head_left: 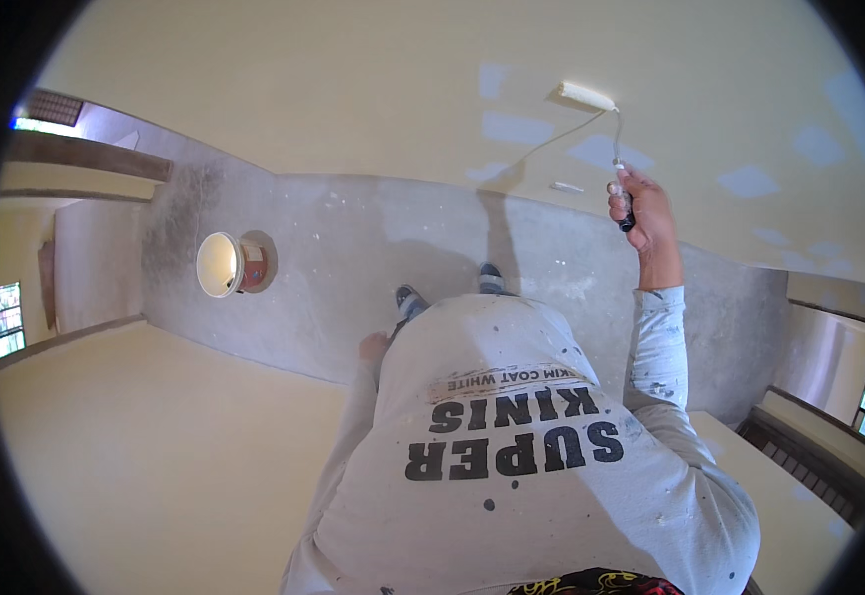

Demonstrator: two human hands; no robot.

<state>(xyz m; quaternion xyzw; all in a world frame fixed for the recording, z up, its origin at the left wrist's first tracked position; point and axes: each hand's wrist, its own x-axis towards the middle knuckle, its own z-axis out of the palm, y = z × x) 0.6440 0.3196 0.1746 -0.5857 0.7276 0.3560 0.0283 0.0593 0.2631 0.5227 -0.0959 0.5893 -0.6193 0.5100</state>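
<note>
Head view: the right hand (638, 203) is clenched around the dark handle of a roller (587, 95), whose pale sleeve rests against the cream wall (353, 79) above. The left hand (373, 346) hangs by the hip; its grip cannot be told. A bucket (220, 265) stands on the concrete floor (353, 258), well apart.

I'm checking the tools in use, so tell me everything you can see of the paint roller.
The paint roller has a short pale cream sleeve, a thin bent metal frame and a dark grip. The right hand holds the grip, raised. The sleeve lies against the cream wall, near pale bluish patches. Its shadow falls on the wall.
</note>
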